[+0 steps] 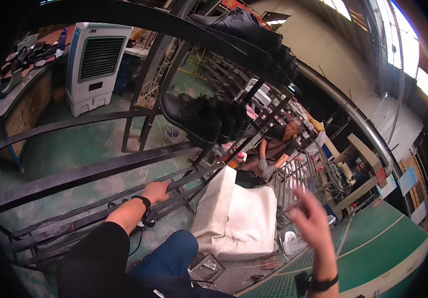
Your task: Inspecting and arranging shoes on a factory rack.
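Observation:
My left hand [155, 191] reaches over the lower bars of a dark metal rack [100, 164], its fingers curled onto one bar [179, 184]. Raised at the right, my right hand [311, 218] holds nothing; its fingers are apart and slightly blurred. Black shoes [199, 116] stand in a row on the rack's middle level, ahead of my left hand. More black shoes [244, 30] sit on the upper level. Between my hands, a box-like form covered with a whitish sheet [241, 218] stands near my knee.
Beyond the covered form sits a person [276, 149] in an apron and grey gloves. A green conveyor-like table [378, 243] runs along the right. An air cooler [97, 67] and a cluttered workbench [23, 89] stand at the far left. A white shoe [291, 242] lies near the table.

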{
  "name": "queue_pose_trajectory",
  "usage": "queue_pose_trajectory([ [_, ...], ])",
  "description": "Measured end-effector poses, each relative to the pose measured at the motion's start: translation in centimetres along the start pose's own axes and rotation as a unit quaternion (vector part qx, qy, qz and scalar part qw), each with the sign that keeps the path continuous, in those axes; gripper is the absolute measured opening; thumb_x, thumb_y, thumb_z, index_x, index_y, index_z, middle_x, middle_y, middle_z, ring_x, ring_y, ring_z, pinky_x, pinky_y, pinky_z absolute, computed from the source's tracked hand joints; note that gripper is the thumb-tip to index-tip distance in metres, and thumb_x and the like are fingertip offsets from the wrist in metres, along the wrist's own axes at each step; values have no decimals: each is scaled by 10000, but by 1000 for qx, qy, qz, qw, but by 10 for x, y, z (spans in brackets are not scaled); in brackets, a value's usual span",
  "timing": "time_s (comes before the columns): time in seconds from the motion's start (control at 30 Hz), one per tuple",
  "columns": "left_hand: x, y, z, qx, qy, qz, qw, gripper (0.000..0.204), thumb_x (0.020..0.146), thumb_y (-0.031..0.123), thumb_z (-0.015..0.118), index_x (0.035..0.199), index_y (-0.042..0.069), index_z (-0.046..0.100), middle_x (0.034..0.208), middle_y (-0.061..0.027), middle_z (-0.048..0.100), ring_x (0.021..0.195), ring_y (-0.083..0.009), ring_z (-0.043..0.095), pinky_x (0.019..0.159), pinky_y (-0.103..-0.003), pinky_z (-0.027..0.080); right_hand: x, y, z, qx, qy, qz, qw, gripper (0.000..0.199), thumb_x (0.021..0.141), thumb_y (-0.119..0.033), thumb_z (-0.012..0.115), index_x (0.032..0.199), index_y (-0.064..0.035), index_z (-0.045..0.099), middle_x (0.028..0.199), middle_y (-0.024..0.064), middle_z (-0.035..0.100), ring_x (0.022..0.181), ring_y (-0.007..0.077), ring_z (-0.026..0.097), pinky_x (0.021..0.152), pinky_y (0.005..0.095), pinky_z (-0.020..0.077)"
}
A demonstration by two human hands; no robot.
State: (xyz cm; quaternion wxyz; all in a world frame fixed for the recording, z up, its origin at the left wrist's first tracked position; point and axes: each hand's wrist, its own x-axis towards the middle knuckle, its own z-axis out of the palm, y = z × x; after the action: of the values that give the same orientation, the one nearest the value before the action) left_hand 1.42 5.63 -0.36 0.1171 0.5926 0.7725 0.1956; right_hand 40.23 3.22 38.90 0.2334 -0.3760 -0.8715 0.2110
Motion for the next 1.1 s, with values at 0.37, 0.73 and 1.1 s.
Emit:
queue_pose_trajectory([
  [0.37,3,5,-6,-31,-42,-20,998,408,782,281,620,1104,32,592,973,-173,700,925,-360,673,790,-470,532,258,-186,-3,-324,291,-417,798,609,878,-279,625,1430,-91,449,1120,159,634,1071,287,619,946,370,467],
  [0.73,-17,3,-3,-75,78,40,993,452,799,279,611,1170,24,579,1192,-210,618,1082,-368,611,881,-469,509,75,-153,-6,-58,304,-220,925,240,849,-161,686,980,33,634,779,77,632,708,105,568,665,262,461],
  [1.1,-167,217,-58,-855,-194,48,478,839,844,582,676,1470,144,328,1454,-73,451,1323,-265,450,1106,-482,350,-147,4,121,41,174,67,982,132,839,-72,695,945,-9,647,764,90,582,560,158,547,527,290,436],
])
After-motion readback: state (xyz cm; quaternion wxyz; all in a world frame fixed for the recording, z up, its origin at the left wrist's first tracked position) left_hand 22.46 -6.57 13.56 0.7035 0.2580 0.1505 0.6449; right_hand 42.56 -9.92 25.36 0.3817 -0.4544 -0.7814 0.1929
